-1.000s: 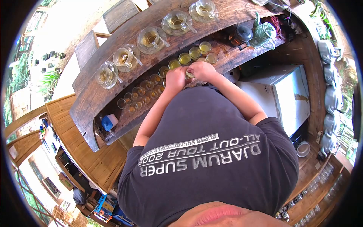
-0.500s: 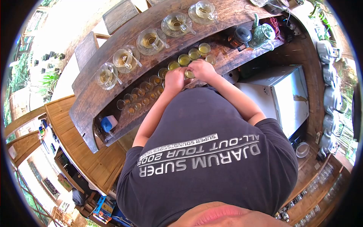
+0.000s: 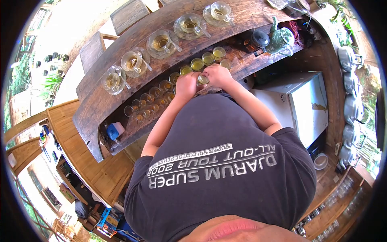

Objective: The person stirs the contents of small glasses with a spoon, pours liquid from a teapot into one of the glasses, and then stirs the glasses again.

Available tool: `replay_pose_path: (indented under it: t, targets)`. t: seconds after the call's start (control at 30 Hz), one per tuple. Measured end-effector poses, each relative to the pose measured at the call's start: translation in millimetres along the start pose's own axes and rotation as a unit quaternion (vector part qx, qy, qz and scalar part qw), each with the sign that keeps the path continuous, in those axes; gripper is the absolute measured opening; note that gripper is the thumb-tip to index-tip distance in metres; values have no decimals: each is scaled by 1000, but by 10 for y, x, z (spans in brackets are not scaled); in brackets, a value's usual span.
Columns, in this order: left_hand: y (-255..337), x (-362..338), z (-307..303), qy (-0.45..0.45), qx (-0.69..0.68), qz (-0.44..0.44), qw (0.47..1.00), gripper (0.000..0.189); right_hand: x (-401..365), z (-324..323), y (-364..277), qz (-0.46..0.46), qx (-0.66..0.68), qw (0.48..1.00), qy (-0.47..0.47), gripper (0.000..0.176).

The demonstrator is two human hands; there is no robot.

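Observation:
My left hand [image 3: 186, 84] and my right hand [image 3: 218, 75] meet over the lower shelf of the wooden counter. Between them is a small glass [image 3: 203, 79] of pale yellowish liquid, with the fingers of both hands closed about its sides. Just beyond my hands runs a row of similar small glasses [image 3: 197, 63] filled with yellow-green liquid. One paler glass [image 3: 226, 63] stands beside my right hand. Further left, two rows of small glasses [image 3: 147, 99] hold amber-brown contents. My fingertips are partly hidden by the hands.
Along the raised counter top [image 3: 92, 82] stand several clear cups on saucers [image 3: 189, 24] with handles toward me. A French press [image 3: 259, 39] and a green patterned pot [image 3: 282, 38] are to the right. A blue-and-white container [image 3: 115, 131] sits at the shelf's left end. A white appliance [image 3: 308, 109] stands right.
Both hands stay around the small glass with almost no motion. The whole view has shifted slightly, and the row of glasses stands as before.

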State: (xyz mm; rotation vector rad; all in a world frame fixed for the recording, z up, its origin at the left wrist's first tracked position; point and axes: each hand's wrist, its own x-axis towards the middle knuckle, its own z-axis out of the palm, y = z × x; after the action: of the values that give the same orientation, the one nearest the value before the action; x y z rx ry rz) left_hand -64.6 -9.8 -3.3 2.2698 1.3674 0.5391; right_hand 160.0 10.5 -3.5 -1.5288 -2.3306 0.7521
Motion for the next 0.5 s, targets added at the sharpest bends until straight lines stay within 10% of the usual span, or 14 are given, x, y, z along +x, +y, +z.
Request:
replay_pose_path:
  t: [0.5]
  targets:
    - [-32, -6, 34, -10, -18, -9, 1000, 57, 12, -16, -23, -62, 50, 997, 15, 21]
